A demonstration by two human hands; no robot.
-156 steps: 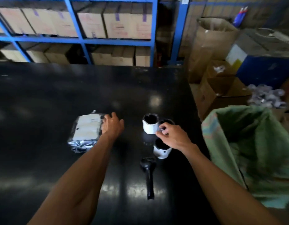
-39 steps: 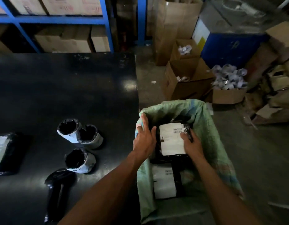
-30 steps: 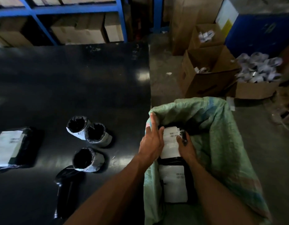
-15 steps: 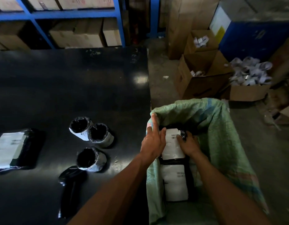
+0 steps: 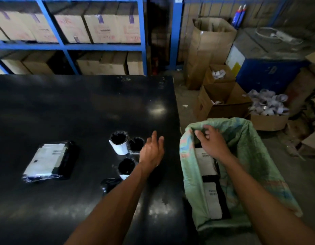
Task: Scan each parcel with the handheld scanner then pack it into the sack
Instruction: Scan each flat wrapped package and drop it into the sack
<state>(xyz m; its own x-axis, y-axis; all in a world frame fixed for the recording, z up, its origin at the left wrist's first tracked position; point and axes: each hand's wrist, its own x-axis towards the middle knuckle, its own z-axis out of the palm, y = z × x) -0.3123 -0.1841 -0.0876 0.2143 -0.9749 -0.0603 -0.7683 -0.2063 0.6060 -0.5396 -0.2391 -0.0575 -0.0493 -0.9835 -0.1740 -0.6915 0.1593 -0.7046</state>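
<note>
The left hand (image 5: 151, 152) hangs over the glossy black table (image 5: 73, 106), palm down, with its fingers loosely spread and nothing in its grasp. It sits just to the right of three short black rolls wrapped in white paper (image 5: 120, 144), which stand in a cluster on the tabletop; whether its fingers touch the nearest roll cannot be told, since the hand covers that edge.

The right hand (image 5: 211, 142) is over the mouth of the pale green woven sack (image 5: 250, 149) that stands open beside the table's right edge. Its fingers are half curled, thumb apart from them, and it grips no parcel; the fingertips lie near the sack's far rim, but contact with the cloth is not clear.

Inside the sack lie black plastic-wrapped parcels with white labels (image 5: 208, 165), stacked one below the other along the left wall, the upper one partly under the right wrist.

A flat black plastic parcel with a large white label (image 5: 47, 160) lies alone on the table, well to the left of the rolls. The black handheld scanner (image 5: 109, 184) lies on the table near the lowest roll, mostly covered by the left forearm.

Brown cardboard boxes (image 5: 222, 101) stand on the floor beyond the sack.
</note>
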